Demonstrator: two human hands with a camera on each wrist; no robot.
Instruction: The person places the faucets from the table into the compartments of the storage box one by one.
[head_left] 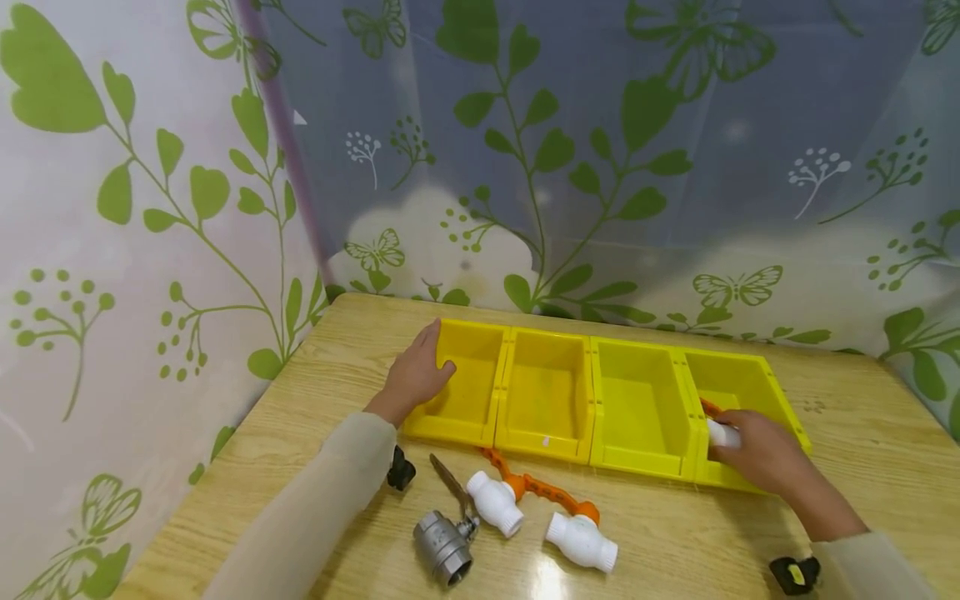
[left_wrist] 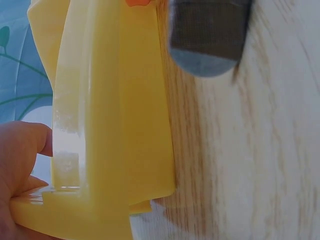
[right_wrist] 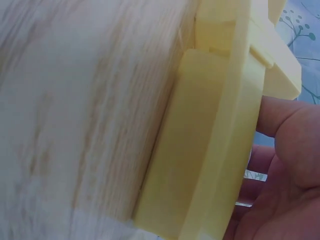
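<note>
A row of yellow bins joined side by side stands on the table. My left hand grips the side wall of the leftmost bin, thumb over the inside; in the left wrist view its fingers are at the bin's rim. At the rightmost bin, my right hand holds a white plastic ball valve with an orange handle, low in the bin's front opening. In the right wrist view the bin wall hides that valve. Fingers and palm show behind the wall.
In front of the bins lie two white ball valves with orange handles and a metal ball valve with a long lever. Black pieces show by both wrists. Patterned cloth hangs behind the table.
</note>
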